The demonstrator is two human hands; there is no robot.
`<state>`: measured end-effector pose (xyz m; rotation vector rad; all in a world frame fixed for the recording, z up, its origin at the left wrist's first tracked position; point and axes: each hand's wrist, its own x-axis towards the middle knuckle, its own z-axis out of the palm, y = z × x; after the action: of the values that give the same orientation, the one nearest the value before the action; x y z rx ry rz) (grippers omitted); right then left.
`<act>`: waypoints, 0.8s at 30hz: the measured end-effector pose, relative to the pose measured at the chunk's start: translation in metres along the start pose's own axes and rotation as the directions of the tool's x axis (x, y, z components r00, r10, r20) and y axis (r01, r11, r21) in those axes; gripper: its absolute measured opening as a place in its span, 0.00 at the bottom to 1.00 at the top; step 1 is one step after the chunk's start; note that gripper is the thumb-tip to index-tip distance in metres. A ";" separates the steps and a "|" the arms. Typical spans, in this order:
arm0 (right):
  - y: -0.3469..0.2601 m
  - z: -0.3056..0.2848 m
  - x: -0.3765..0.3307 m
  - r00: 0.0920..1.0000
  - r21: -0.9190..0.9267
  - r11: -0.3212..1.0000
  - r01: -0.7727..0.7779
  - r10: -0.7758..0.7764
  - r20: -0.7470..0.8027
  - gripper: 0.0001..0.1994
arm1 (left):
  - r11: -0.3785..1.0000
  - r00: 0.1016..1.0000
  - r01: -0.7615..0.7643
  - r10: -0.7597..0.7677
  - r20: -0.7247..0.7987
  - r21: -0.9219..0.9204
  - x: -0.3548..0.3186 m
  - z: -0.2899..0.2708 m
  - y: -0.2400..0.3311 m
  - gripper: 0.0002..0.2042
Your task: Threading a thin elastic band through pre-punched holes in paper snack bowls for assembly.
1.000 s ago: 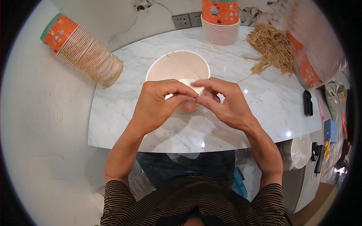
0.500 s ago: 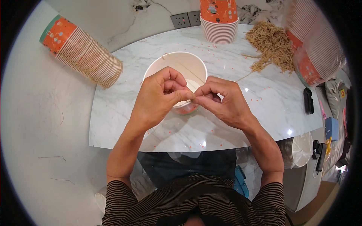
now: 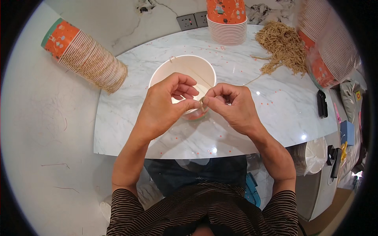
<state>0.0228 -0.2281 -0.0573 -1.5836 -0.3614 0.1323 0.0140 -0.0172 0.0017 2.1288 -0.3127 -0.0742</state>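
A paper bucket (image 3: 183,66), white inside with an orange and green outside, stands upright before me. A thin tan cord (image 3: 197,74) crosses its mouth, and a bit of cord shows on the far rim. Over the near rim, my left hand (image 3: 159,106) has thumb and fingertip pinched on the cord, with its other fingers curled loosely. Directly beside it, my right hand (image 3: 236,108) pinches the same cord between thumb and index finger. A small loop shows between the fingertips. My hands hide part of the near rim.
A pile of tan cord (image 3: 281,47) lies at the back right. Nested buckets stand at the back (image 3: 227,31), and another stack (image 3: 86,55) leans at the left with cord handles. Bagged buckets (image 3: 334,47) and a black object (image 3: 322,104) are at the right.
A small loop of cord has come into view between my fingertips. My left fingers have loosened slightly, and the right hand has shifted a little. The bucket stays in place.
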 end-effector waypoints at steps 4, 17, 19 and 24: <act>0.004 -0.006 0.001 0.998 0.115 0.992 -0.050 0.045 0.044 0.06 | 0.978 0.991 -0.081 0.060 0.117 0.192 -0.008 -0.006 0.012 0.22; -0.004 -0.013 0.002 0.988 0.093 0.990 -0.103 0.091 0.122 0.07 | 0.989 0.990 -0.141 0.142 -0.022 0.037 -0.020 0.011 0.009 0.13; -0.007 -0.014 0.001 0.987 0.093 0.990 -0.108 0.096 0.129 0.07 | 0.991 0.991 -0.130 0.130 -0.010 0.026 -0.017 0.010 0.005 0.12; -0.019 -0.016 -0.001 0.975 -0.054 0.992 -0.116 0.124 0.183 0.05 | 0.985 0.997 -0.076 0.078 0.008 -0.157 -0.011 0.007 -0.003 0.07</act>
<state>0.0239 -0.2431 -0.0379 -1.6410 -0.4155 0.3699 0.0024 -0.0192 -0.0054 1.9594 -0.3847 -0.0662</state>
